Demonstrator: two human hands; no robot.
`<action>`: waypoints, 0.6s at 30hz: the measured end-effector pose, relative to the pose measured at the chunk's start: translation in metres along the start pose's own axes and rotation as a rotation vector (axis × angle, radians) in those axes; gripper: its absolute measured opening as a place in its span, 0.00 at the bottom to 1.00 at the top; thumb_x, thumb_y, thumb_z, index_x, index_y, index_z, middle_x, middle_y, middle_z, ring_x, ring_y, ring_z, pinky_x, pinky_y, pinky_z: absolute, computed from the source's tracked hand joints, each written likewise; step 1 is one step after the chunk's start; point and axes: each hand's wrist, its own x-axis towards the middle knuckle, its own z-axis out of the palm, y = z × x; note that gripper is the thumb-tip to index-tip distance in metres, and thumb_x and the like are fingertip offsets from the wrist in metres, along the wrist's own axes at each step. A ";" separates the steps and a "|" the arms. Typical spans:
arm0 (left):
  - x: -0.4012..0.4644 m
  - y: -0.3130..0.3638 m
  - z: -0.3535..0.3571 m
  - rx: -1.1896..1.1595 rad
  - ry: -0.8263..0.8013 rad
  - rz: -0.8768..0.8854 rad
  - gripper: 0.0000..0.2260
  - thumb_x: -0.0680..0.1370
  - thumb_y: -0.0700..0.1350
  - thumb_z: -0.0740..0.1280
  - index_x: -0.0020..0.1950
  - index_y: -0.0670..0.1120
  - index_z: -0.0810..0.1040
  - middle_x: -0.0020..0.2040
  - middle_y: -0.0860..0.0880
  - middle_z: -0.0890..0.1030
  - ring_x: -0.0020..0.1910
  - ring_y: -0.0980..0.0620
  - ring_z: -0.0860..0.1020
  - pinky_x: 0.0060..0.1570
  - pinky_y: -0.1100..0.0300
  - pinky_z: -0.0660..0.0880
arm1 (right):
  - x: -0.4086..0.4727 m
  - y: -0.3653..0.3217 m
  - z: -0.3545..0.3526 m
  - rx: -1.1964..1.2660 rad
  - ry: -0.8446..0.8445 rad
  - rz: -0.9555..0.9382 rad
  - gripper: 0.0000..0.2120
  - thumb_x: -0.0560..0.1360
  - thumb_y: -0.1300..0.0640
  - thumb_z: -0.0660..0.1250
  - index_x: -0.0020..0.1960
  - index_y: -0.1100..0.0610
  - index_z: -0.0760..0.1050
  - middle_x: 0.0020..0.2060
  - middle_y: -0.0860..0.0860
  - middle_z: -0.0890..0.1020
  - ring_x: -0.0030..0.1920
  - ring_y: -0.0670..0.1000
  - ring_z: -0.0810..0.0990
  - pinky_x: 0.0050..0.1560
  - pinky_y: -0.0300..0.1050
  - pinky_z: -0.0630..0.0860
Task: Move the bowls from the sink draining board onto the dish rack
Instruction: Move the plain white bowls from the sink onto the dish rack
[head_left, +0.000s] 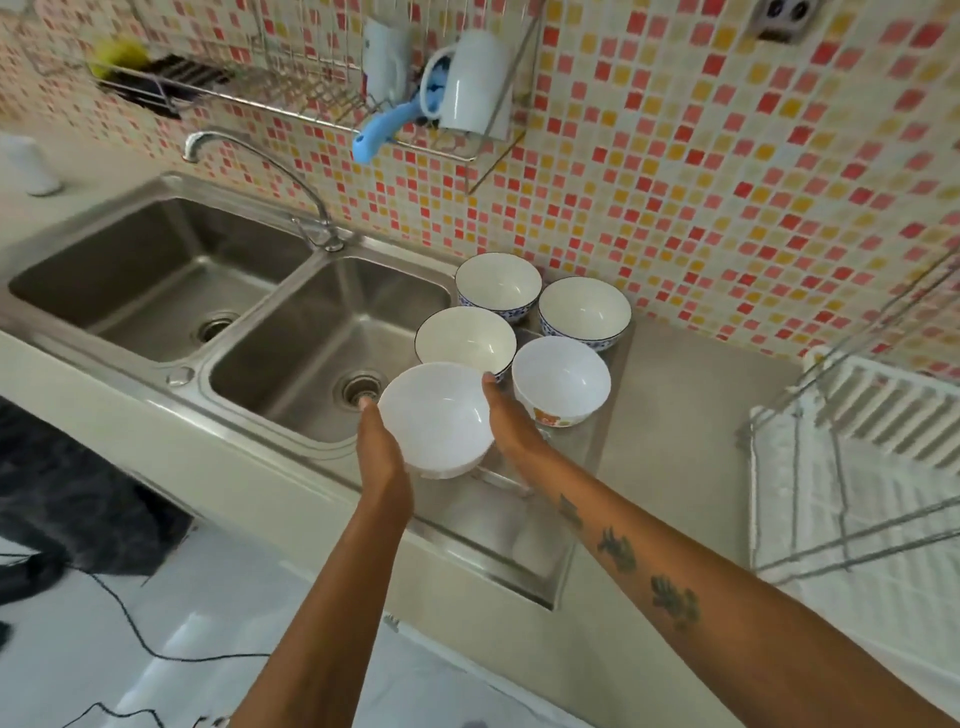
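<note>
- The left hand (382, 452) and the right hand (511, 426) together make the grip on the plain white round bowl (436, 418): one palm presses on each side of its wall, with fingertips near the rim, so both hands are clasped on this one bowl
- This bowl is held upright over the front part of the steel draining board (524, 525), close to the edge of the right sink basin (311, 343); I judge it is lifted, not resting, but its base is partly hidden
- I think two hands are used because the bowl is smooth and may be wet, and a hold from both sides keeps it level
- Four other bowls remain on the board, close together toward its back edge: a white bowl with a dark rim line (466, 338), a white bowl with an orange flower pattern (561, 382), and two white bowls with a blue pattern outside, one at the back left (498, 283) and one at the back right (584, 312)
- They all stand with the opening up, probably set down after washing
- The white plastic dish rack with a wire frame (857, 483) stands at the right end of the desk (696, 415), well apart from the bowls, and looks empty as far as it is visible
- The task seems at its beginning, because no bowl is on the rack yet
</note>
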 end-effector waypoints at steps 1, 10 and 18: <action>-0.013 0.006 0.007 -0.017 -0.038 0.035 0.24 0.83 0.60 0.48 0.69 0.49 0.72 0.62 0.46 0.79 0.60 0.44 0.77 0.67 0.48 0.71 | -0.008 -0.007 -0.008 -0.008 0.030 -0.028 0.27 0.81 0.44 0.49 0.75 0.57 0.60 0.72 0.55 0.69 0.71 0.55 0.68 0.63 0.41 0.63; -0.152 0.102 0.119 -0.137 -0.449 0.202 0.20 0.83 0.58 0.51 0.68 0.52 0.73 0.53 0.52 0.82 0.51 0.52 0.80 0.51 0.51 0.78 | -0.135 -0.098 -0.137 0.125 0.381 -0.425 0.25 0.80 0.41 0.49 0.74 0.48 0.59 0.68 0.49 0.70 0.67 0.51 0.69 0.64 0.48 0.68; -0.280 0.108 0.197 -0.248 -0.846 0.257 0.11 0.82 0.45 0.53 0.50 0.47 0.75 0.44 0.52 0.80 0.45 0.51 0.78 0.42 0.58 0.76 | -0.272 -0.118 -0.254 0.173 0.662 -0.685 0.20 0.81 0.46 0.52 0.72 0.45 0.61 0.69 0.46 0.69 0.69 0.52 0.69 0.70 0.58 0.68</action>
